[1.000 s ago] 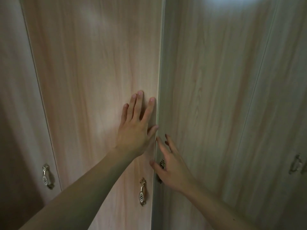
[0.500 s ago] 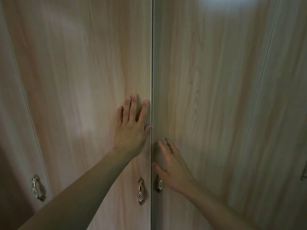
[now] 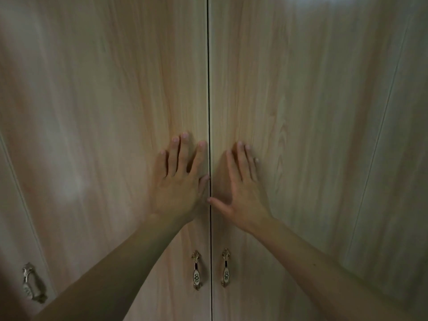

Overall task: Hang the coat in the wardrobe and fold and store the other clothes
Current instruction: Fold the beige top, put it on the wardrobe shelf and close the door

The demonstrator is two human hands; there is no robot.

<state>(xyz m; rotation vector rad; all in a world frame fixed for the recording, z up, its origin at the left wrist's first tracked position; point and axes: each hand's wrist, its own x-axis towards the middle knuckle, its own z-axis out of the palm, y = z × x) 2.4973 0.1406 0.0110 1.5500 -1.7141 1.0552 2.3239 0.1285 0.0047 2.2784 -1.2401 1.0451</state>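
Both palms, left hand and right hand, are hidden against the wardrobe doors, which are cut off above and below. Far down-left of the left hand a door handle is blurred; the inlays on the paired handles under the hands are unreadable.

dim warm light, soft glare at top right, dark blurred corners, wide-angle bowing at edges

Nothing here reads as a word, number or brand to me: the oval insets on the left handle below my left hand and the right handle below my right hand bear only a tiny, unclear pattern.
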